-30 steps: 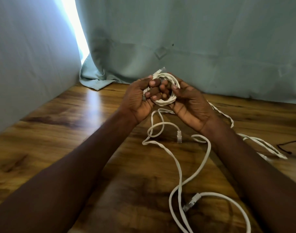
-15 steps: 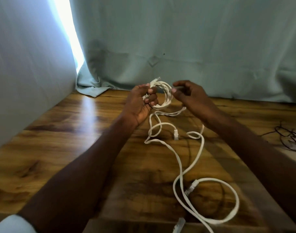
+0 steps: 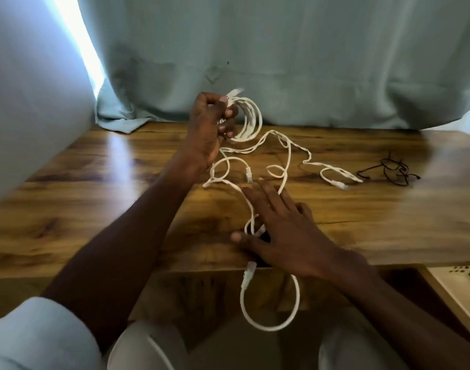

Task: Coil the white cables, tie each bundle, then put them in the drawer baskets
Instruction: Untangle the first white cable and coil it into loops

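one coil in left hand; right hand on loose cable.

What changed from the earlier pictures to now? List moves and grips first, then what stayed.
The right hand let go of the coiled white cable and moved down toward the body; it now lies with fingers spread over the loose cable near the wooden table edge. The left hand still grips the coil, raised. The black cord stays at the right.
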